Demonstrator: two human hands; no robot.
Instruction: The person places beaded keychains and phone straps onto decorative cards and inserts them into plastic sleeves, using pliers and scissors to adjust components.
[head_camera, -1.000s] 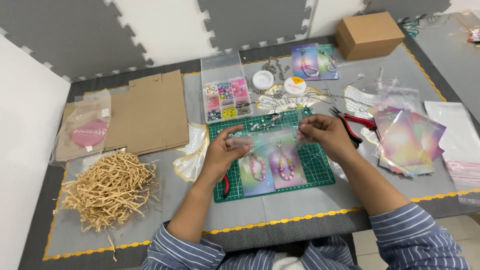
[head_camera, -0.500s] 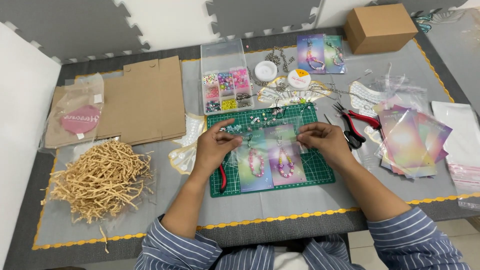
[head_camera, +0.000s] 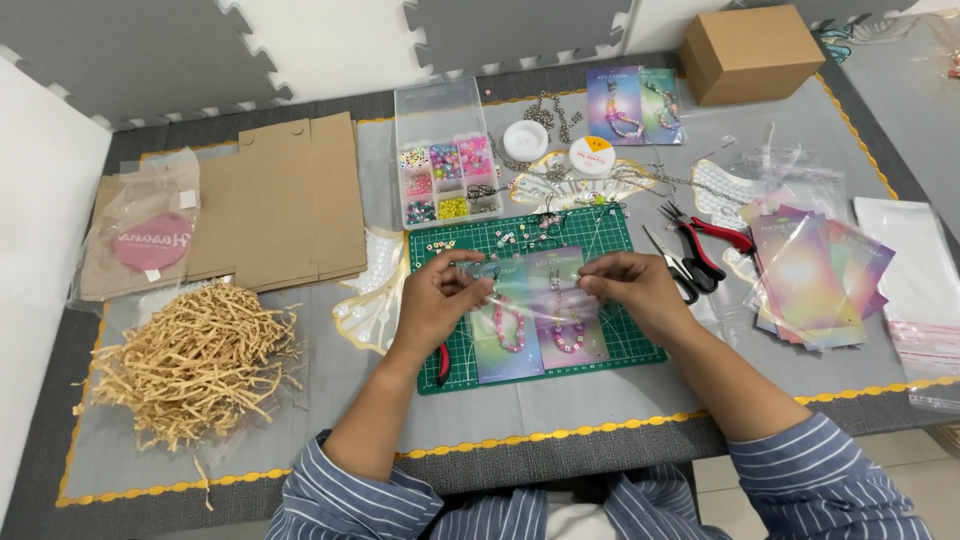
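Observation:
My left hand (head_camera: 440, 295) and my right hand (head_camera: 630, 285) hover over a green cutting mat (head_camera: 620, 335). Between them they pinch the upper edge of a clear plastic sleeve (head_camera: 535, 285). Under it lie two pastel backing cards, one on the left (head_camera: 505, 335) and one on the right (head_camera: 570, 320), each carrying a pink beaded charm. Small loose beads (head_camera: 505, 238) are scattered along the mat's far edge.
A clear bead organizer box (head_camera: 442, 165) stands behind the mat. Red pliers and scissors (head_camera: 700, 250), a stack of iridescent cards (head_camera: 815, 280) and clear bags (head_camera: 915, 290) lie right. Flat cardboard (head_camera: 290, 205) and paper shred (head_camera: 190, 360) lie left. A brown box (head_camera: 750, 50) sits far right.
Both hands have shifted slightly toward me and closer over the cards, still holding the clear sleeve. The camera view has moved a little.

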